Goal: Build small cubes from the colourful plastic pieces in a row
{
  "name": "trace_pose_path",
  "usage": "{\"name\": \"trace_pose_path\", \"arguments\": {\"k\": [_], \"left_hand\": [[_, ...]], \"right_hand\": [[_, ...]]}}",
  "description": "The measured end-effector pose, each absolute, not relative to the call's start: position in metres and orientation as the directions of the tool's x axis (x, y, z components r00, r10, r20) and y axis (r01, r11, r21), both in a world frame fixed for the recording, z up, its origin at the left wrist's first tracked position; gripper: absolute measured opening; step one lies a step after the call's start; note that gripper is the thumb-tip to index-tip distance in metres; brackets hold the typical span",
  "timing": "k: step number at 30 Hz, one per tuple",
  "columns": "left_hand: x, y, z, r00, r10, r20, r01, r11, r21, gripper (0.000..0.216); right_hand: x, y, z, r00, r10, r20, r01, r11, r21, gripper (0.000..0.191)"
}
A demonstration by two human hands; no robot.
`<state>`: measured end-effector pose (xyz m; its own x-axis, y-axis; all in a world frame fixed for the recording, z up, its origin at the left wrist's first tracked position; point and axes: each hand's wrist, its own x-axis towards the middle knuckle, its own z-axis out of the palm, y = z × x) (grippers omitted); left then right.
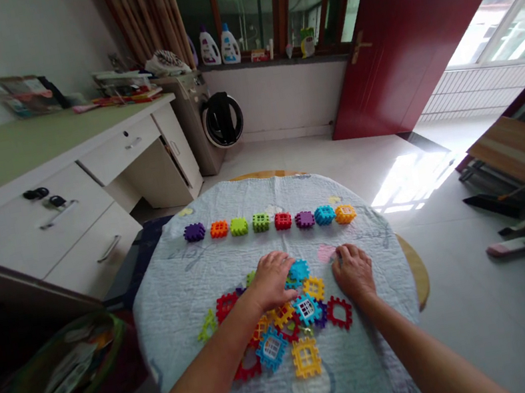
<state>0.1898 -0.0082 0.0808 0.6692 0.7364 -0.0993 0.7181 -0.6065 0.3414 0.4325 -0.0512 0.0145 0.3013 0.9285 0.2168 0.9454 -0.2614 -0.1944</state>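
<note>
Prob. picking step — L hand [273, 280] at blue toy block [300, 272], grip unclear; R hand [354, 270] rests on tablecloth [172, 300], looks empty — next needs pinch.

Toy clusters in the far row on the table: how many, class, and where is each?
8, left to right: dark-purple cluster, orange cluster, lime cluster, darker green cluster, red cluster, lighter purple cluster, blue cluster, yellow-orange cluster. None in this row looks hidden.
</note>
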Motion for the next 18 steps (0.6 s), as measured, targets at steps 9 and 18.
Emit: {"name": "trace_pose_path", "arguments": {"k": [9,18], "left_hand": [[0.218,0.004,0.056,0.663,0.745,-0.065,0.716,-0.608,0.343,0.048],[0.215,0.005,0.056,0.568,0.816,0.109,0.714,-0.554,0.428,0.071]], "right_hand": [[0.432,-0.050,0.015,0.299,0.929,0.219,0.946,-0.259,-0.194,0.023],[0.432,-0.051,0.016,0.297,0.928,0.225,0.944,-0.251,-0.213,0.023]]}}
